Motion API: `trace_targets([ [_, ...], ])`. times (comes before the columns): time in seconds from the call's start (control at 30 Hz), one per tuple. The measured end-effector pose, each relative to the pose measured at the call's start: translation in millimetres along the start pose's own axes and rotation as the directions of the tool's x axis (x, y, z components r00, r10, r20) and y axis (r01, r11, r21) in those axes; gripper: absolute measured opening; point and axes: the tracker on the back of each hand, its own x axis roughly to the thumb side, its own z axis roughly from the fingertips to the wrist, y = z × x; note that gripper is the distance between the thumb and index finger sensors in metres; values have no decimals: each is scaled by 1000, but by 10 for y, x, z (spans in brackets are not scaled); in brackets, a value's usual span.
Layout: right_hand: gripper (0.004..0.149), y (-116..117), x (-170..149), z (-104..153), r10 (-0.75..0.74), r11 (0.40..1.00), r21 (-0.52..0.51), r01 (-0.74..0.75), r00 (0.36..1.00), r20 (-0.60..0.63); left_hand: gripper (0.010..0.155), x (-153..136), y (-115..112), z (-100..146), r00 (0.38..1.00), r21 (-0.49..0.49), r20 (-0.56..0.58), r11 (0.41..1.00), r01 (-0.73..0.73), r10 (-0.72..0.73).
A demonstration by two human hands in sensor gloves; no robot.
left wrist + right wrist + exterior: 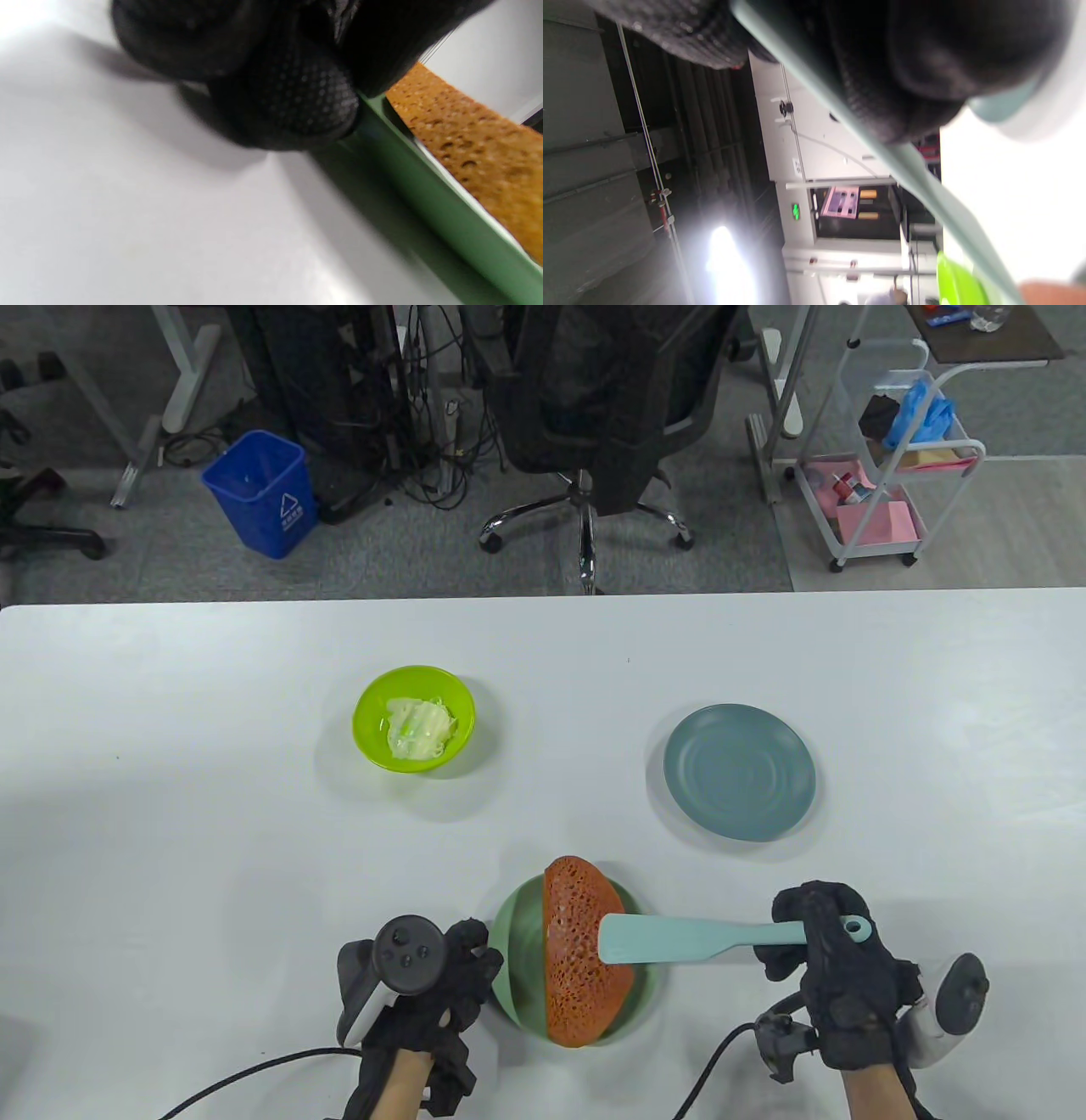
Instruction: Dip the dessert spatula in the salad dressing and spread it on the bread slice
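While right hand (827, 950) grips spatula (679, 940), left (433, 976) (relaxed) touches bread's (573, 976) plate (509, 950).

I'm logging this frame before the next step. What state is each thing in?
Spatula: held by right hand, blade over the bread.
Bread: lying in the green plate.
Green plate: left hand at its rim.
Bowl: upright, dressing inside.
Blue plate: empty.
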Motion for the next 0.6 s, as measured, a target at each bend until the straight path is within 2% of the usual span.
trace_targets([
  [0.1, 38, 120, -39, 18, -8, 999, 42, 9, 1000, -20, 55, -1, 0, 0, 1000, -1, -1, 1000, -2, 2],
  [0.3, 38, 320, -69, 64, 87, 991, 109, -83, 996, -30, 55, -1, 0, -1, 1000, -1, -1, 1000, -2, 2],
  [0.6, 36, 365, 5, 81, 203, 969, 148, -199, 979, -14, 55, -1, -1, 0, 1000, -4, -2, 1000, -6, 6],
])
